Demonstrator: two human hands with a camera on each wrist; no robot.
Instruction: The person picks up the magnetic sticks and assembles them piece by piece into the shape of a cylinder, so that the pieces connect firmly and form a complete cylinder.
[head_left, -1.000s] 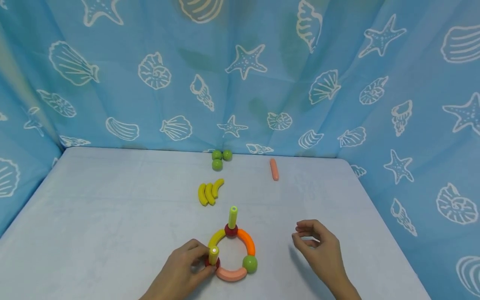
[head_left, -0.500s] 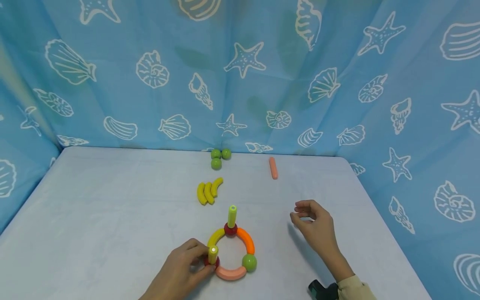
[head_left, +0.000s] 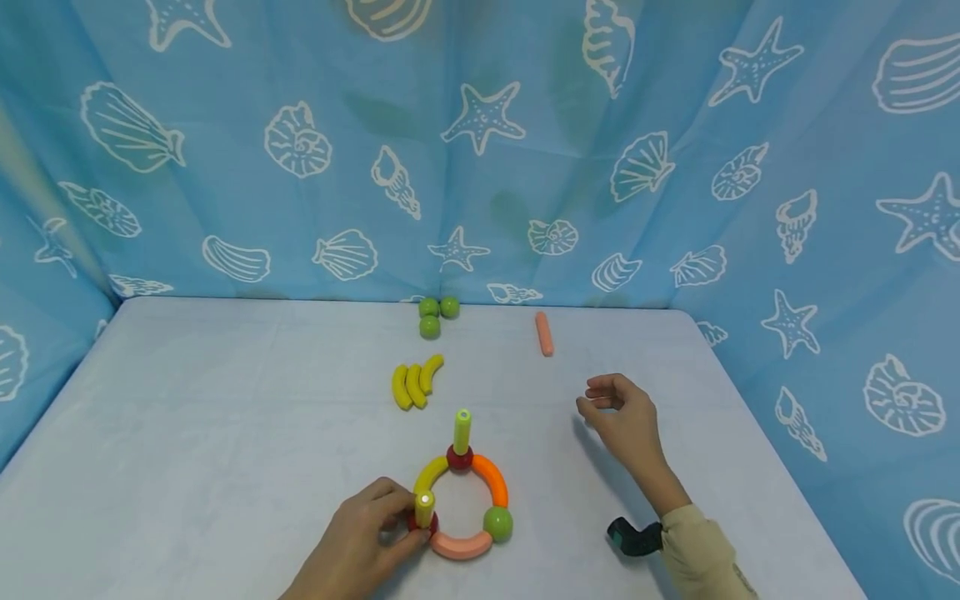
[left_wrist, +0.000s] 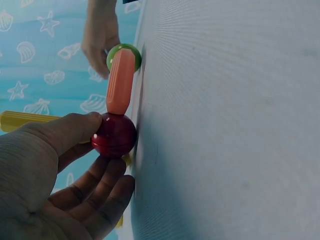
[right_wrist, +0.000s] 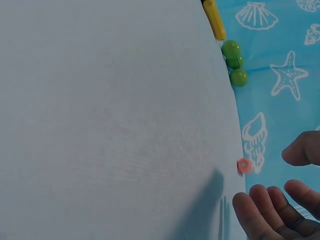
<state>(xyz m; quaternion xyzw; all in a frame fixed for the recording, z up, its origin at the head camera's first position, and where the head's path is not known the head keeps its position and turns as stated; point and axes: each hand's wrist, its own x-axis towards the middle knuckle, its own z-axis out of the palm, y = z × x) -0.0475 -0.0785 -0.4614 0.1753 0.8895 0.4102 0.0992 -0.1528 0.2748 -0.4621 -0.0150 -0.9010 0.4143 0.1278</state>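
One dark red ball [left_wrist: 114, 136], a yellow stick [head_left: 425, 510] upright on it, sits between the yellow arc [head_left: 429, 476] and the pink arc [head_left: 461, 547]; we pinch it between thumb and fingers of our left hand [head_left: 363, 529]. Our right hand [head_left: 626, 421] hovers over the table [head_left: 225, 417], thumb and fingers parted, nearest the straight pink rod [head_left: 544, 334].

We see a pale worktop [head_left: 225, 433] across the lower half of the frame. By its far edge, near centre, lie three green balls [head_left: 430, 326] and, further right, a pink stick [head_left: 544, 335]. Below the balls we find three yellow curves [head_left: 414, 387]; at lower centre, a colourful ring [head_left: 491, 480].
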